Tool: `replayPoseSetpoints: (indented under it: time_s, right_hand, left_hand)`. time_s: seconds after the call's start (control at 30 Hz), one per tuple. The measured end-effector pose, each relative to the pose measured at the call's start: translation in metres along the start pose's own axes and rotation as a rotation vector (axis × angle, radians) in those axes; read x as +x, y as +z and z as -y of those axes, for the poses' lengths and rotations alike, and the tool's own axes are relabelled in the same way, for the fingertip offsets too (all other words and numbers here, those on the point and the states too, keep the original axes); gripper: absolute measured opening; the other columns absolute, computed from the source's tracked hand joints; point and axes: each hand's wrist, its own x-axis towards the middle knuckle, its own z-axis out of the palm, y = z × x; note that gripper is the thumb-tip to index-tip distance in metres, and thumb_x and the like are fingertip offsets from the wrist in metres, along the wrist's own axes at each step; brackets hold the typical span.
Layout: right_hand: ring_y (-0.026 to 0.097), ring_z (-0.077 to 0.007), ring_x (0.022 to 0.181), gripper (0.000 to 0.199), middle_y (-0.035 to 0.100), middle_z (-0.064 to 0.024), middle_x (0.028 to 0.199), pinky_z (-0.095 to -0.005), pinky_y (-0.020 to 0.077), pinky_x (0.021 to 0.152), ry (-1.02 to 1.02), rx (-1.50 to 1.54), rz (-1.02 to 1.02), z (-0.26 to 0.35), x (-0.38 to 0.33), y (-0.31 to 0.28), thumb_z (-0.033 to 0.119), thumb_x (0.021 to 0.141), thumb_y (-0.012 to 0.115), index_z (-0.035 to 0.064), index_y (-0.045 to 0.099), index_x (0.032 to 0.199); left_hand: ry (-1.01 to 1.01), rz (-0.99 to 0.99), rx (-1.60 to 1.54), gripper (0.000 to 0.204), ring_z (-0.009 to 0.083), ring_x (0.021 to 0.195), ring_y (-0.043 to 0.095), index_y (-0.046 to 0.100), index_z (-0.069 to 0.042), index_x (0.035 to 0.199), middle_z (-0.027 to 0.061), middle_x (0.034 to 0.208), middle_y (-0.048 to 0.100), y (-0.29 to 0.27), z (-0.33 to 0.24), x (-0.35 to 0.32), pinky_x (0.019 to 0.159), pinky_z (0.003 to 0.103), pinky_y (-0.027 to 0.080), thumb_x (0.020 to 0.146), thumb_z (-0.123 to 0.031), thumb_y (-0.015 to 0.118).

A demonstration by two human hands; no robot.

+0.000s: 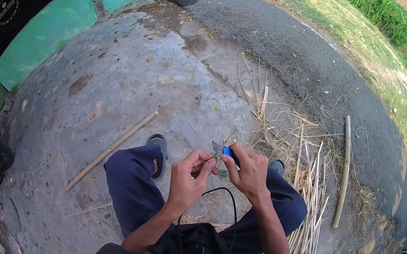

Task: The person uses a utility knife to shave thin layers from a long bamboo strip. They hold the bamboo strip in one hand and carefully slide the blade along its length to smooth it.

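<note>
My right hand [251, 172] is closed round the blue handle of a knife [230, 154]. Its short dark blade points left, over the fingertips of my other hand. With fingers pinched together, my left hand [191, 173] grips a small green leafy sprig [223, 173]. Leaves stick out between the two hands, close under the blade. Whether the blade touches the stem is too small to tell. Both hands are held above the ground, between my bent knees in dark blue trousers [130, 179].
A pale pole [112, 150] lies at left, a thicker bamboo pole [343, 170] at right. Long split strips [312, 217] and curled shavings [282, 127] lie beside my right leg. A black cable [236, 209] loops below my hands. A green wall [41, 27] stands at far left.
</note>
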Motion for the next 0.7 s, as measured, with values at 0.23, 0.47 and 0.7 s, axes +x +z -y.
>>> replayPoseSetpoints:
  time_s: [0.23, 0.47, 0.7]
  right_hand:
    - [0.064, -0.0328, 0.054, 0.033, 0.064, -0.0100, 0.066, -0.0430, 0.0446, 0.050, 0.017, -0.073, -0.062, 0.004, 0.000, 0.005, 0.042, 0.102, 0.071, 0.0103, 0.065, 0.096]
    - [0.065, -0.0321, 0.054, 0.034, 0.064, -0.0085, 0.065, -0.0441, 0.0445, 0.050, 0.000, -0.144, -0.181, -0.001, 0.007, 0.006, 0.044, 0.104, 0.069, 0.0117, 0.063, 0.095]
    - [0.059, -0.0367, 0.055, 0.035, 0.058, -0.0144, 0.063, -0.0476, 0.0402, 0.054, 0.404, -0.169, -0.404, -0.056, 0.034, -0.051, 0.040, 0.109, 0.062, 0.0069, 0.061, 0.096]
  left_hand:
    - [0.171, -0.098, 0.217, 0.010, 0.0056, 0.072, 0.072, 0.069, 0.005, 0.102, 0.0097, 0.082, 0.079, 0.002, -0.001, -0.002, 0.060, 0.021, 0.051, 0.105, -0.005, 0.069]
    - [0.218, -0.114, 0.287, 0.009, 0.0063, 0.067, 0.071, 0.068, 0.004, 0.100, 0.0092, 0.080, 0.078, 0.005, -0.005, 0.002, 0.056, 0.023, 0.048, 0.104, -0.004, 0.070]
    - [0.209, -0.129, 0.311, 0.009, 0.0058, 0.062, 0.067, 0.067, 0.003, 0.099, 0.0090, 0.079, 0.077, -0.008, 0.001, -0.019, 0.053, 0.024, 0.046, 0.104, -0.004, 0.069]
